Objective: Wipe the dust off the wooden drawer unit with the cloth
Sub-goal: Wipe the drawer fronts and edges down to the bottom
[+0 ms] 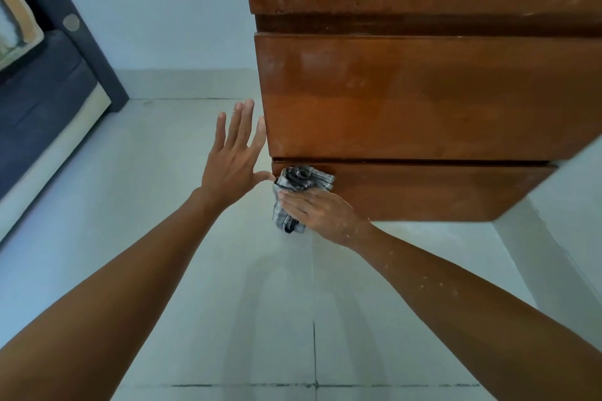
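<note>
Now cloth point(301, 184) under right hand point(321, 210)

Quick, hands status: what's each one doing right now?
Left hand: open, fingers spread, thumb by the drawer unit edge.
Right hand: holding the cloth against the bottom drawer.

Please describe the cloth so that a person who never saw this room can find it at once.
Find the wooden drawer unit and go to the left end of its bottom drawer front. There the right hand presses a crumpled cloth, the only grey, striped thing against brown wood.
</note>
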